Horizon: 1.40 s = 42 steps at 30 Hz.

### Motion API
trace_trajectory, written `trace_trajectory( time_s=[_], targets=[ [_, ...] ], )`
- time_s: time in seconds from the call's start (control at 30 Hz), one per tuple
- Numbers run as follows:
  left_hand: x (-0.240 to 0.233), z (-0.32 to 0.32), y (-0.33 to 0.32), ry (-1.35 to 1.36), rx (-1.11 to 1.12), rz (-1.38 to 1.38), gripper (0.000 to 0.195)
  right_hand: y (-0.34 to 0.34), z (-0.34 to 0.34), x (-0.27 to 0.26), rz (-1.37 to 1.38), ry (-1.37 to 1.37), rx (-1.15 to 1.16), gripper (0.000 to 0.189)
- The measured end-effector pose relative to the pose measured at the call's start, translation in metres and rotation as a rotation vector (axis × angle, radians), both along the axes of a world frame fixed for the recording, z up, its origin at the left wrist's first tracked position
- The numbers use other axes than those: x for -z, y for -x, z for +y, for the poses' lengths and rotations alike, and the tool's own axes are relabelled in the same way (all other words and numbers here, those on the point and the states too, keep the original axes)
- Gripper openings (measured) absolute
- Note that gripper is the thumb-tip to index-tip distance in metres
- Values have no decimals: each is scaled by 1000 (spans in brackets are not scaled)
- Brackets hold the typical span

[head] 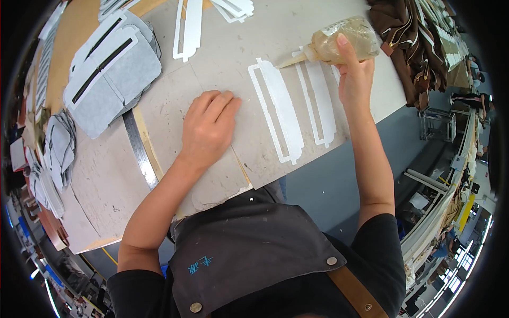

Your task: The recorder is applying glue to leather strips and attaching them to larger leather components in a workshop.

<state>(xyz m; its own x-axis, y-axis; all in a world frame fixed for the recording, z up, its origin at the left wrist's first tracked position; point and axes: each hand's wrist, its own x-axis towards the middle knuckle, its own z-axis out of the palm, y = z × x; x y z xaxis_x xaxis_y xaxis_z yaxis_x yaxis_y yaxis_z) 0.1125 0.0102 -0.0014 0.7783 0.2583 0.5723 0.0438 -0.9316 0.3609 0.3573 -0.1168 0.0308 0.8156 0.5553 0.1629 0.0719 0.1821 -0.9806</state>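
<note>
My right hand [356, 75] grips a translucent squeeze bottle [350, 37] holding a yellowish-brown substance. The bottle lies tilted, its tapered nozzle pointing left. The nozzle tip is at the upper end of a slotted white cut-out strip [283, 111]; whether it touches cannot be told. A second slotted white strip [321, 99] lies to the right, partly beneath the nozzle. A sliver of a third shows beside my right wrist. My left hand [210, 123] rests on the worktable [218, 171], left of the strips, fingers curled and palm hidden.
Stacked grey slotted panels [127, 75] lie at the left, near a metal ruler [141, 151] set along the table. More white strips [191, 31] lie at the far side. Brown zippered pieces [417, 51] are heaped at the right edge. A metal cart [437, 125] stands beyond.
</note>
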Motion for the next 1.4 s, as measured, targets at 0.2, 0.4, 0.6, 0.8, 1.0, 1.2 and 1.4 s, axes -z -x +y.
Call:
trace_trajectory(
  time_s=[0.2,0.4,0.6,0.8,1.0,1.2,1.4],
  targets=[
    [1,0,-1,-14,3,6,33,1,-19,-1,19,109,0,41],
    [5,1,0,-13,11,14,33,19,-42,-7,83,148,11,40],
    [3,2,-2,-28,11,21,32,30,-67,-5,141,185,15,42],
    [-2,6,-2,-15,23,56,27,37,-79,-9,238,214,22,54],
    [6,21,-22,-49,-47,54,32,-17,-60,-6,332,-35,-46,43],
    [5,20,-20,-43,-59,100,33,-47,-18,2,71,-62,73,37],
    [4,20,-21,-40,-65,93,33,-57,-5,10,43,-33,98,41]
  ],
)
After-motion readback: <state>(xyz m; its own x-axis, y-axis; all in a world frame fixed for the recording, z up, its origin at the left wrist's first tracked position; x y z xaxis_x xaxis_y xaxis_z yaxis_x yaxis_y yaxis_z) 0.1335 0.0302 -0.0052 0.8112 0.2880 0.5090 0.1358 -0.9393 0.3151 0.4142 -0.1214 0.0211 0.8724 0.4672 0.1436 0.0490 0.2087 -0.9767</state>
